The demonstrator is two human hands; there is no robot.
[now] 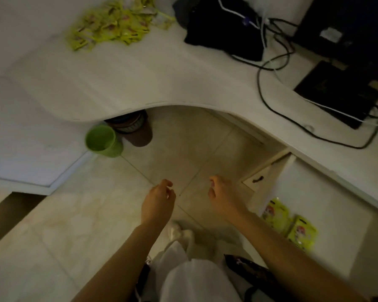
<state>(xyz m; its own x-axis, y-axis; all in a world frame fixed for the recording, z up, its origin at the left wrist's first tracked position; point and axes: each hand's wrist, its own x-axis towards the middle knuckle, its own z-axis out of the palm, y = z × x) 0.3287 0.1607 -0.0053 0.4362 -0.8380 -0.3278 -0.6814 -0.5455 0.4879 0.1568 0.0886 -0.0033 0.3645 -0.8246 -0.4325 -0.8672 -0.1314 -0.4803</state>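
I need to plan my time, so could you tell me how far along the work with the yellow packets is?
Done: a pile of packets lies on the desk. In hand: nothing; left hand and right hand hover empty. Left, probably: two packets by the right forearm.

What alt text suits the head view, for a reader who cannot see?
A person's left hand and right hand hang loosely curled and empty over a tiled floor before a curved white desk. Yellow-green packets lie near the right hand, a packet pile sits on the desk, a green bin stands below.
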